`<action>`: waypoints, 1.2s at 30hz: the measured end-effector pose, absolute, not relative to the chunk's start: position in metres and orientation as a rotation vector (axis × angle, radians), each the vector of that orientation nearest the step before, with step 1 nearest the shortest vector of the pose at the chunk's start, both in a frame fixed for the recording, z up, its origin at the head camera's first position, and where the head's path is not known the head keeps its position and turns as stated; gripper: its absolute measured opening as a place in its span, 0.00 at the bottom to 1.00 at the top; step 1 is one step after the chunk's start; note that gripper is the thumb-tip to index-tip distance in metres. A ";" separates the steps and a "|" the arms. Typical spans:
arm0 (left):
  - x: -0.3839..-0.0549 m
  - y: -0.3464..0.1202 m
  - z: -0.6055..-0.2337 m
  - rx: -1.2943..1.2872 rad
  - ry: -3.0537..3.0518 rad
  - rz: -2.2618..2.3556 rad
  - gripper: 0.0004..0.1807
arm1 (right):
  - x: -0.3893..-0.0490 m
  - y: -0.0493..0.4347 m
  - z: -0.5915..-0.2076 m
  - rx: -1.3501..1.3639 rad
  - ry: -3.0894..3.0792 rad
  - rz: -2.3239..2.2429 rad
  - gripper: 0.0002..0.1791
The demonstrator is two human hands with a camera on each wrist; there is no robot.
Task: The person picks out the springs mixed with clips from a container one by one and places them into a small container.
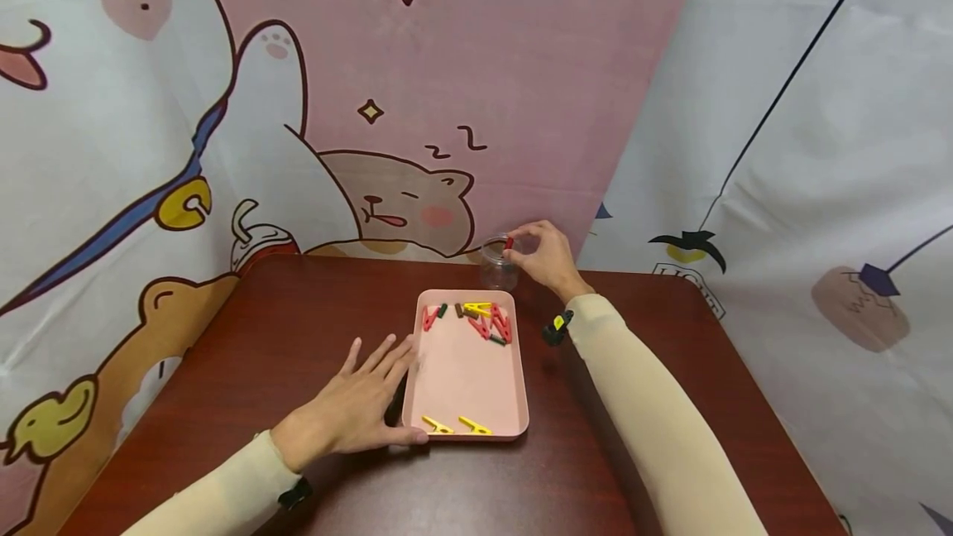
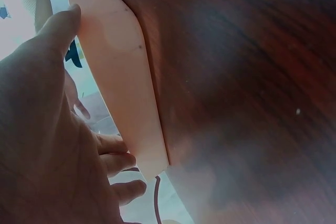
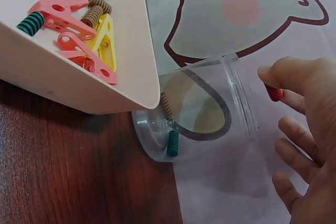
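Observation:
My right hand (image 1: 547, 256) pinches a small red coil spring (image 3: 273, 93) between thumb and fingertip, right at the mouth of a clear plastic jar (image 1: 497, 273). Inside the jar lie a green spring (image 3: 172, 144) and a brown spring (image 3: 166, 105). My left hand (image 1: 357, 404) rests against the left side of a pink tray (image 1: 463, 379), fingers spread and thumb at its near corner. At the tray's far end are red clips (image 3: 63, 17), a yellow clip (image 3: 106, 43) and several green and brown springs (image 3: 30, 23). Two yellow clip pieces (image 1: 475, 427) lie at its near end.
The dark red wooden table (image 1: 298, 313) carries the tray and jar. The jar stands just beyond the tray's far edge, close to a cartoon-printed cloth (image 1: 417, 205) hanging behind the table. More printed cloth (image 1: 819, 147) hangs on the right.

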State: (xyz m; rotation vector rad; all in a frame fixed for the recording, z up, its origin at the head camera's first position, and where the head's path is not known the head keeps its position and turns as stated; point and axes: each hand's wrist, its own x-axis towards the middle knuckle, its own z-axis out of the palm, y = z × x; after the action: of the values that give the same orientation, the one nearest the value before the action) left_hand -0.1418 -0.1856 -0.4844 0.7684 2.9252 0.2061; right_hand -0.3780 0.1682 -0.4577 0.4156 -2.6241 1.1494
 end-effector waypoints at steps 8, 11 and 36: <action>-0.142 -0.187 -0.485 0.777 2.934 0.198 0.74 | -0.382 0.166 -0.461 0.418 -2.635 1.134 0.21; -0.142 -0.187 -0.485 0.786 2.938 0.197 0.74 | -0.383 0.166 -0.462 0.413 -2.639 1.129 0.21; -0.143 -0.187 -0.486 0.792 2.937 0.207 0.74 | -0.389 0.165 -0.469 0.358 -2.634 1.151 0.24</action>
State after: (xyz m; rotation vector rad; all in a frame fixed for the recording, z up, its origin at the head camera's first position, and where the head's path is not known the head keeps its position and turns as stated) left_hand -0.1427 -0.1873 -0.4856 0.7917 2.9368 0.2071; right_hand -0.3892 0.1645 -0.4685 0.3578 -2.6343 1.1507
